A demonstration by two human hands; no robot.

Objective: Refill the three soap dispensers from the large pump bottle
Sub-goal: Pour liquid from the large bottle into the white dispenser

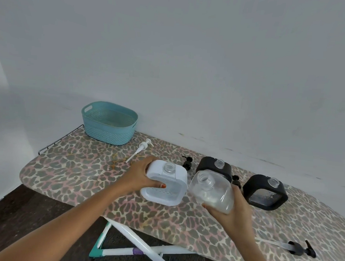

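Note:
My left hand (pixel 142 176) grips the left side of a white soap dispenser (pixel 171 187) that stands on the ironing board with its clear neck uncapped. My right hand (pixel 234 209) holds the large clear bottle (pixel 214 191) from below, pump off, tilted with its mouth leaning toward the white dispenser. A little cloudy liquid lies in the bottle's low end. Two black dispensers stand uncapped, one (pixel 208 166) behind the bottle, the other (pixel 264 191) to the right.
A teal basket (pixel 109 124) sits at the board's far left end. A white pump (pixel 140 149) lies behind my left hand, black pumps (pixel 186 162) lie between the dispensers, and a long black pump (pixel 299 249) lies near the front right edge. The leopard-print board (pixel 74 168) stands against a wall.

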